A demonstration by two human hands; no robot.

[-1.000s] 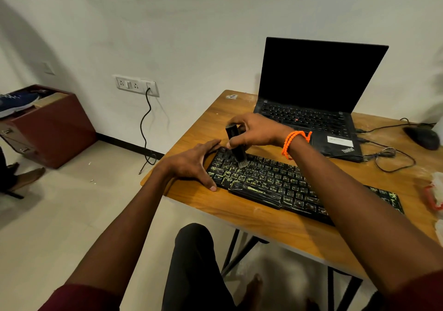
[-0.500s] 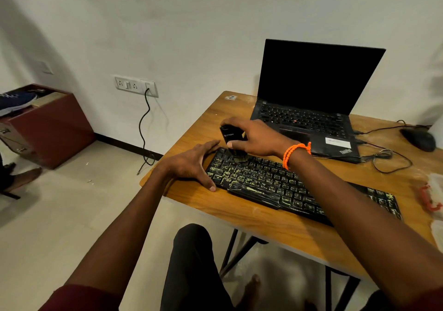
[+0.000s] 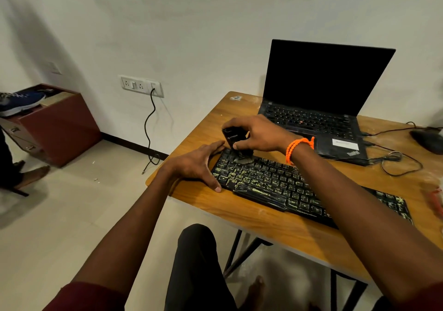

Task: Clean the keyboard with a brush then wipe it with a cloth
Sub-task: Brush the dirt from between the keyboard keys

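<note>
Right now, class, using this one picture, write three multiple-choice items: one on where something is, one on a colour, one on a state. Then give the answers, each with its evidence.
1. Where do the brush bristles touch the keyboard?
A. its far left corner
B. its right end
C. its space bar

2. What colour is the wristband on the right hand?
A. green
B. orange
C. white

3. What state is the laptop screen in?
A. lid closed
B. showing a bright page
C. open and dark

Answers:
1. A, the bristles splay on keys at the far left corner, beside the left hand.
2. B, an orange braided band circles that wrist.
3. C, the lid stands up and the screen is black.
</note>
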